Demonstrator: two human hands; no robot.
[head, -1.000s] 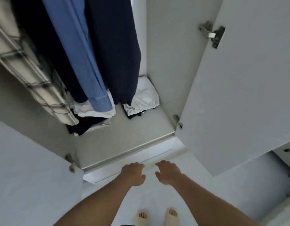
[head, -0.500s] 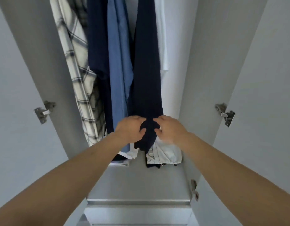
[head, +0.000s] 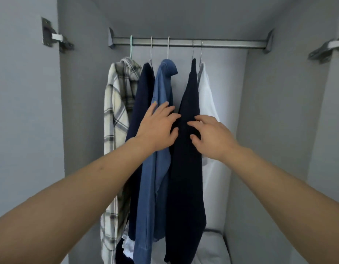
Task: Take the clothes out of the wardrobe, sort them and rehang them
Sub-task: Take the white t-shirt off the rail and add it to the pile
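At the frame's centre, the left hand (head: 157, 128) and right hand (head: 210, 137), fingers spread and gripping nothing, touch the dark navy garment (head: 187, 149) hanging from the rail (head: 184, 43).

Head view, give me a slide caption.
Both hands, left and right, reach open-fingered toward a navy garment hanging on the wardrobe rail.

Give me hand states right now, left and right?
Left hand: open, fingers spread against the blue shirt.
Right hand: open, fingers on the navy garment.
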